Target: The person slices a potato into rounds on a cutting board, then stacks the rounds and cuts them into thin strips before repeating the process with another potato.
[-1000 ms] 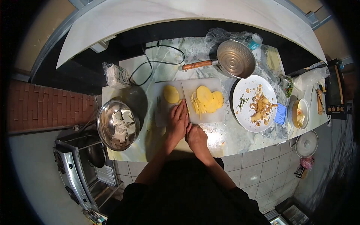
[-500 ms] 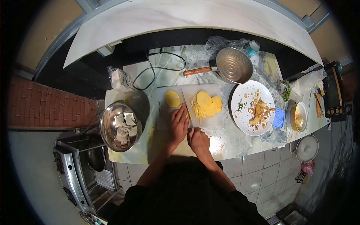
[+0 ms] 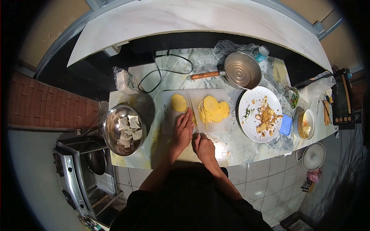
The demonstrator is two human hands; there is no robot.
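At frame center, the right hand [image 3: 203, 148] is closed on the knife [image 3: 192, 111]. The left hand [image 3: 183, 129] lies flat on the cutting board [image 3: 169, 120], its fingers just beside the knife, so a slip could cut them.

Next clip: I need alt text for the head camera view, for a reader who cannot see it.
Seen from above, a person's right hand grips a thin-bladed knife over a white cutting board while the left hand lies flat beside yellow round slices. A steel bowl of pale pieces sits left, a scrap-strewn white plate right.
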